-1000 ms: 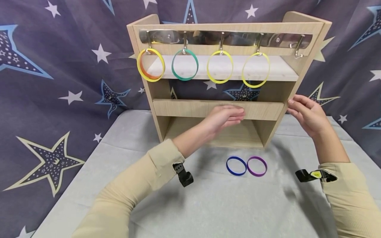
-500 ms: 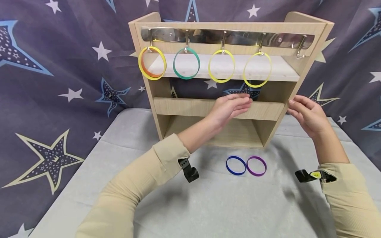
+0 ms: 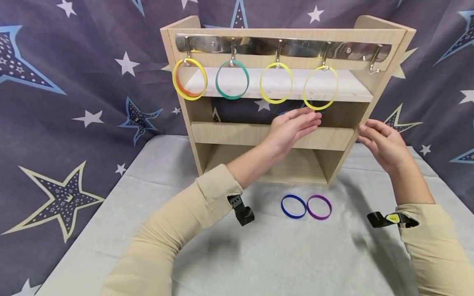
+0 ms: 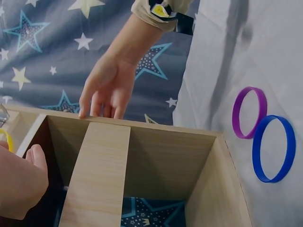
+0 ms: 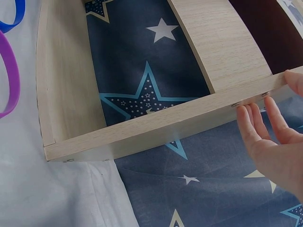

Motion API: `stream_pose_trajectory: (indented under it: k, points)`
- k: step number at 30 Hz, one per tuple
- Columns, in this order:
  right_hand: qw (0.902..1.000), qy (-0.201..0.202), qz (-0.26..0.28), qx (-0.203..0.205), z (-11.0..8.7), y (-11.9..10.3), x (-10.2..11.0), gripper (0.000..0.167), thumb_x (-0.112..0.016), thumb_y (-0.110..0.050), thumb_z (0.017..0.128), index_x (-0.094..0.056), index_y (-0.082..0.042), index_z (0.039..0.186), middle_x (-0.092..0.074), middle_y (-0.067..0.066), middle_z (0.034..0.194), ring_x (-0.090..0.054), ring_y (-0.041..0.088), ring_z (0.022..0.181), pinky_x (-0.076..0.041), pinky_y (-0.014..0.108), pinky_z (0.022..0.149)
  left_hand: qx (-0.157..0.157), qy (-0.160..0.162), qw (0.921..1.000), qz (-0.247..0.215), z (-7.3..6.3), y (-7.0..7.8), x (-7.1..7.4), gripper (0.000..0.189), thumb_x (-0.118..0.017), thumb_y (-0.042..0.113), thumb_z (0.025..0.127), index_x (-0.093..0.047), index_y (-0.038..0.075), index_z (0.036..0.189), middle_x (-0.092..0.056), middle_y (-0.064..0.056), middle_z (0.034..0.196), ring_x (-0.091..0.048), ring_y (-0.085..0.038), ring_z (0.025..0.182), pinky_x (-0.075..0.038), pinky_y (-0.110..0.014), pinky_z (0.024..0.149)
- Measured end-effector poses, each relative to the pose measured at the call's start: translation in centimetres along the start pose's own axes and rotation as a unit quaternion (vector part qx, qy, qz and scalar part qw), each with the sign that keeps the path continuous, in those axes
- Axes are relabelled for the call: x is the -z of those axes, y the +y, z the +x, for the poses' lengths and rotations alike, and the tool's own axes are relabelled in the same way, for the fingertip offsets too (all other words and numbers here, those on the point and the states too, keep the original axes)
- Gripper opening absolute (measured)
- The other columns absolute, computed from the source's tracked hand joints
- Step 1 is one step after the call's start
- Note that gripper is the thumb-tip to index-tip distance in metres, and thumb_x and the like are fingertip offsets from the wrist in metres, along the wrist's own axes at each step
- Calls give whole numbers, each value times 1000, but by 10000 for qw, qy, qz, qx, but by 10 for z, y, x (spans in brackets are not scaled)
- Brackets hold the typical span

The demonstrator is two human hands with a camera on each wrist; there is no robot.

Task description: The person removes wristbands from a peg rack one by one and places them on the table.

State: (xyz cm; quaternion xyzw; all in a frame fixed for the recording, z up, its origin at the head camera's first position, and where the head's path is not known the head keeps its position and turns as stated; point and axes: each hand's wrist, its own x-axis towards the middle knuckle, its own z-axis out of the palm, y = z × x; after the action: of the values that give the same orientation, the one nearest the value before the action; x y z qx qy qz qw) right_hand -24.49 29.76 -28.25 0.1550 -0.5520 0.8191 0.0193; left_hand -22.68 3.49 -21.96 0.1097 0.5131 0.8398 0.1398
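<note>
My left hand (image 3: 294,129) is raised in front of the wooden rack (image 3: 329,138), fingers extended and holding nothing. Its fingertips are right under a yellow ring (image 3: 314,108) that hangs from a metal hook. My right hand (image 3: 385,144) touches the rack's right side panel with its fingertips; in the right wrist view, the fingers (image 5: 247,124) rest on the panel's outer face and the thumb is by its front edge. Further left hang another yellow ring (image 3: 274,101), a green ring (image 3: 231,97), and a yellow ring with an orange one (image 3: 189,98).
A blue ring (image 3: 293,216) and a purple ring (image 3: 319,218) lie side by side on the grey cloth (image 3: 289,259) before the rack. The metal hook strip (image 3: 255,44) crosses the rack's top, with the rightmost hook (image 3: 374,59) near the side panel. Star-patterned fabric (image 3: 92,78) hangs behind.
My left hand has risen and moved right, from the rack's middle rail to just below the yellow ring on the right. My right hand stays at the side panel.
</note>
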Motion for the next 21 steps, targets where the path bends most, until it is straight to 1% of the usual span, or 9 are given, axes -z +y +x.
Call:
stream_pose_trajectory:
  k: [5,8,12,14,16,19,21]
  points:
    - [10000,-51,-42,53,0,0,0,22,-51,6,94,-68,-5,102,-69,1,97,-67,9,91,-57,17,80,-258,58,9993,-249,2,-1,-4,31,-56,2,95,-57,-6,125,-58,-28,130,-57,-36,124,-53,-33,102]
    - [10000,-49,-43,57,0,0,0,21,-51,5,94,-68,-5,102,-69,1,96,-67,9,91,-57,17,80,-364,196,9984,-381,3,-2,-6,30,-57,3,95,-58,-7,123,-59,-28,128,-59,-35,122,-55,-32,99]
    - [10000,-39,-37,54,-1,0,0,21,-51,5,94,-68,-5,101,-69,1,96,-67,9,90,-57,17,80,-417,403,9969,-529,4,-3,-8,28,-59,3,94,-61,-7,120,-62,-26,126,-63,-32,117,-57,-29,95]
    - [10000,-34,-42,46,-1,0,0,21,-51,5,94,-68,-5,102,-69,1,96,-67,9,90,-57,17,80,-471,467,9960,-592,5,-3,-9,27,-59,3,93,-62,-7,118,-63,-26,124,-67,-28,109,-57,-29,94]
    - [10000,-27,-52,34,-1,0,0,21,-51,5,94,-68,-5,102,-69,1,97,-67,9,91,-57,17,80,-537,502,9951,-666,5,-3,-9,27,-59,2,93,-62,-8,117,-63,-27,123,-70,-24,97,-58,-29,93]
    - [10000,-22,-72,26,-1,0,0,21,-51,5,94,-68,-6,102,-69,0,97,-67,9,91,-57,16,80,-606,503,9939,-769,5,-3,-11,27,-59,2,93,-62,-9,118,-63,-27,123,-68,-15,85,-58,-29,93]
    - [10000,-35,-73,26,-1,0,0,22,-51,5,94,-68,-6,103,-69,0,98,-67,9,91,-57,16,80,-653,506,9931,-835,4,-3,-11,27,-60,2,92,-62,-9,117,-63,-28,122,-68,-12,81,-58,-29,93]
